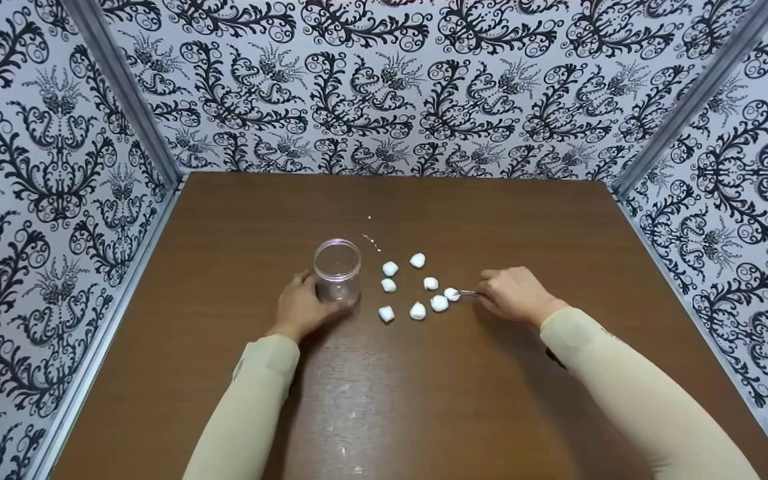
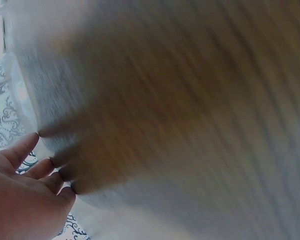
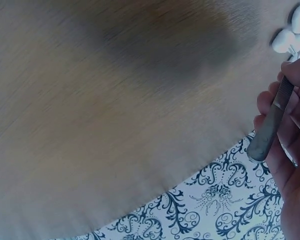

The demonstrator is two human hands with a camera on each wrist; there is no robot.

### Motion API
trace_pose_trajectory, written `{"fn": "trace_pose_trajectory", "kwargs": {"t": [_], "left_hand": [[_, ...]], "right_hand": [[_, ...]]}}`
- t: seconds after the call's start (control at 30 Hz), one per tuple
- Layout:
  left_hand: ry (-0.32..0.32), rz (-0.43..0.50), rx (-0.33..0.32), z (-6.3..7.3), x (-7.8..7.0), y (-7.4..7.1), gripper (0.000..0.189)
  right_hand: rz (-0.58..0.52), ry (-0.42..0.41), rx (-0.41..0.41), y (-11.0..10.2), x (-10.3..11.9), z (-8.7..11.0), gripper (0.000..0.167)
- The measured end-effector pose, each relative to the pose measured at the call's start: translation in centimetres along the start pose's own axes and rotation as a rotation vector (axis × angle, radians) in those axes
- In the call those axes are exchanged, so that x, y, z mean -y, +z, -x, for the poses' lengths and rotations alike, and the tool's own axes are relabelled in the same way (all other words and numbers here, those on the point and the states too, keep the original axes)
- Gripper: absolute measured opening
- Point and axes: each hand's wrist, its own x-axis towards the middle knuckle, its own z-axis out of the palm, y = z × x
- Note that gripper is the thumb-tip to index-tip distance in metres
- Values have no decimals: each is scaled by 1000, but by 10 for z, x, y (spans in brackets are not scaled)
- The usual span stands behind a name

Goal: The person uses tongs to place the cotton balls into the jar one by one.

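Observation:
A clear plastic jar (image 1: 338,270) stands upright, its mouth uncovered and no cotton visible inside. My left hand (image 1: 304,308) holds it low down, thumb at the near side and fingers at the left; the left wrist view shows this hand (image 2: 30,195) with its fingertips close to the tabletop. In my right hand (image 1: 514,293) are metal tweezers (image 3: 272,122), pinched between thumb and fingers. Their tips meet a cotton ball (image 1: 451,295) at the right of the group; whether they grip it is too small to tell. Several more cotton balls (image 1: 418,311) lie between the jar and the tweezers.
Small white specks (image 1: 372,241) lie on the brown wooden table (image 1: 491,220) behind the cotton balls. Patterned panels (image 1: 384,87) stand along the back and both sides, with grey metal posts (image 1: 124,87) at the corners.

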Motion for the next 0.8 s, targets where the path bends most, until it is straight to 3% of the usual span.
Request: {"fn": "trace_pose_trajectory", "kwargs": {"t": [0.47,0.8], "left_hand": [[-14,-16,4,0,-2,-1,91],[-21,-19,-1,0,-1,0,91]], "right_hand": [[-6,-34,-65,-17,-10,-5,11],[14,-86,-158,-42,-9,-36,11]]}}
